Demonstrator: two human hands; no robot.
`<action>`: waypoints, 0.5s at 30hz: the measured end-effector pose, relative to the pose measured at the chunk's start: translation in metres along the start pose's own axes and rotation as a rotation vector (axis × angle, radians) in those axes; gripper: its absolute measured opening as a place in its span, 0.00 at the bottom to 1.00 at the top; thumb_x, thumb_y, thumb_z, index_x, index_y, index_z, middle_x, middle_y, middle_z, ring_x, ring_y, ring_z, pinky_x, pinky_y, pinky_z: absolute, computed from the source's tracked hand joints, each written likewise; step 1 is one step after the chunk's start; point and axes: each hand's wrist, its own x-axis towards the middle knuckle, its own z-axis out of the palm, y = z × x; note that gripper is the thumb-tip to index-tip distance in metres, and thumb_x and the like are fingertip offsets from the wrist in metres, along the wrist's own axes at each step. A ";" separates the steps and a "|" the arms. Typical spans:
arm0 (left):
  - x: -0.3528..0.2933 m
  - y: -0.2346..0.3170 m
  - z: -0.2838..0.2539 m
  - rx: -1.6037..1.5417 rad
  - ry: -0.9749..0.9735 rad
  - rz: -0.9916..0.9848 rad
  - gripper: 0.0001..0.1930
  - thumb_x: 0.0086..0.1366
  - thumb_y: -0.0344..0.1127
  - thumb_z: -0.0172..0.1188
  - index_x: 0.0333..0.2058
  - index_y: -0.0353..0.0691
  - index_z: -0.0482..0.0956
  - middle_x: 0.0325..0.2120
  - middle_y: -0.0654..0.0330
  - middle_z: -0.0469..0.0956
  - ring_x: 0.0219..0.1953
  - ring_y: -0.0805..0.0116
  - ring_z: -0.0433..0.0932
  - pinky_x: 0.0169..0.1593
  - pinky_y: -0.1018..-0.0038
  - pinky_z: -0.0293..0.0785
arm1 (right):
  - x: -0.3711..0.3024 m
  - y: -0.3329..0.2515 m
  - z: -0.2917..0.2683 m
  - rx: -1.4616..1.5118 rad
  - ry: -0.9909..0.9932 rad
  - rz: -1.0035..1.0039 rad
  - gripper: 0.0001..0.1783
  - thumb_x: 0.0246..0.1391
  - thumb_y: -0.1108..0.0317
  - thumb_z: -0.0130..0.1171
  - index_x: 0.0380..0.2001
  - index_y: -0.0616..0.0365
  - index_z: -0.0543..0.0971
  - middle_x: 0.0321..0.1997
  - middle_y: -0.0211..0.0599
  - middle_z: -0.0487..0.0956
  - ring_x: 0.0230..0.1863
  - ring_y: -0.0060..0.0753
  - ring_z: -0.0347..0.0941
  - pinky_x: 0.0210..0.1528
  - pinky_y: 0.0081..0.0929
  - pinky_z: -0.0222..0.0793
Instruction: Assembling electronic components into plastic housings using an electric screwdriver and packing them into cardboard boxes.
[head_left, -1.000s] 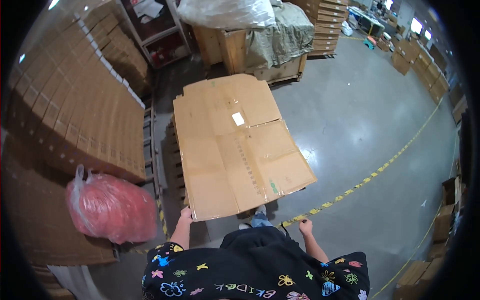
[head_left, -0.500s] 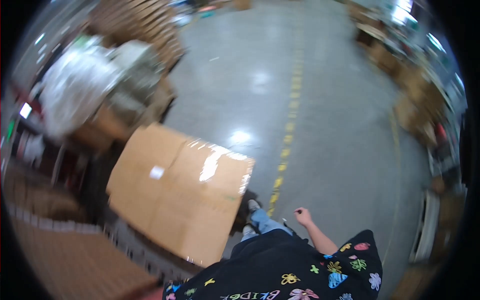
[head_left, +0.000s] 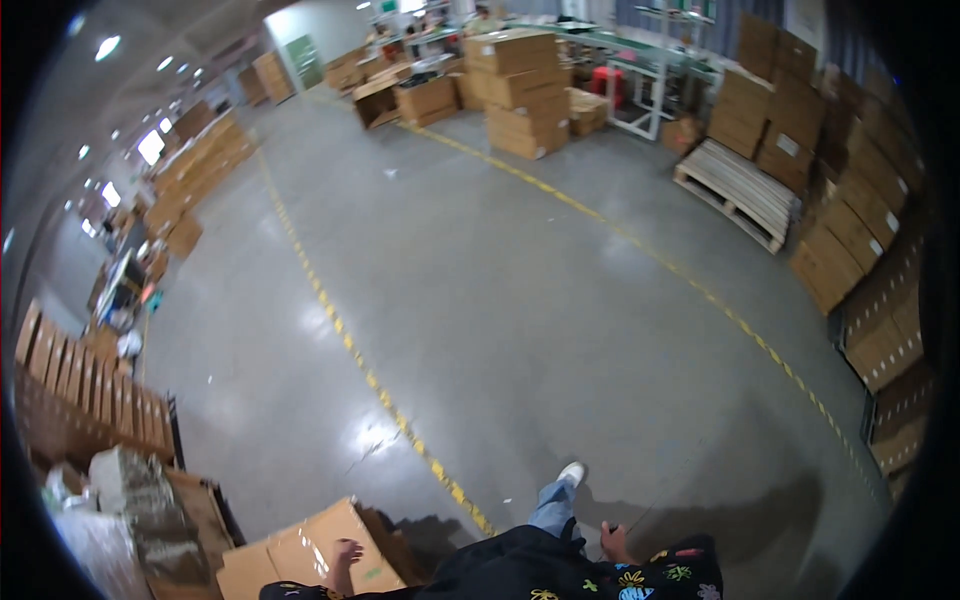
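Low in the picture my left hand (head_left: 348, 552) hovers in front of a large brown cardboard box (head_left: 290, 548), fingers loosely apart and nothing seen in them. Shiny clear tape runs over the box's top. My right hand (head_left: 614, 543) hangs over the floor beside my leg, its fingers curled round a small dark thing too small to name. One white shoe (head_left: 572, 473) shows ahead of my body, at the end of a blue trouser leg.
Yellow dashed lines (head_left: 372, 380) edge the grey floor (head_left: 520, 320). At the lower left lie plastic-wrapped bundles (head_left: 140, 510). Stacked cartons (head_left: 520, 95) stand far off, before workbenches. To the right are a wooden pallet (head_left: 738, 192) and more boxes (head_left: 850, 235).
My view has swung right and up, so the large box now sits at the lower edge. My left hand has come into view. A foot has stepped forward.
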 end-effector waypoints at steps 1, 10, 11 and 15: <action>0.003 0.043 0.012 0.005 0.017 0.017 0.07 0.61 0.35 0.50 0.36 0.40 0.72 0.26 0.55 0.78 0.25 0.62 0.77 0.27 0.65 0.71 | 0.008 0.015 -0.001 0.021 0.062 0.062 0.27 0.51 0.52 0.54 0.43 0.68 0.70 0.40 0.61 0.76 0.43 0.60 0.73 0.44 0.43 0.68; -0.041 0.322 0.304 0.130 -0.482 0.231 0.09 0.60 0.31 0.46 0.35 0.37 0.75 0.29 0.57 0.80 0.27 0.67 0.79 0.27 0.71 0.75 | 0.176 -0.072 -0.019 0.391 0.168 0.234 0.20 0.48 0.56 0.58 0.37 0.62 0.77 0.35 0.45 0.80 0.40 0.43 0.76 0.44 0.38 0.69; -0.044 0.344 0.345 0.369 -0.554 0.295 0.10 0.60 0.32 0.47 0.37 0.37 0.75 0.30 0.58 0.80 0.28 0.67 0.79 0.29 0.71 0.75 | 0.202 -0.087 -0.027 0.413 0.197 0.177 0.18 0.50 0.58 0.58 0.37 0.63 0.77 0.30 0.40 0.78 0.33 0.35 0.75 0.35 0.32 0.69; -0.024 0.414 0.443 0.811 -0.734 0.644 0.14 0.57 0.31 0.48 0.40 0.36 0.77 0.30 0.58 0.81 0.30 0.69 0.80 0.32 0.73 0.76 | 0.281 -0.174 -0.060 0.422 0.320 -0.114 0.17 0.50 0.59 0.58 0.34 0.64 0.78 0.21 0.32 0.76 0.22 0.25 0.72 0.25 0.25 0.68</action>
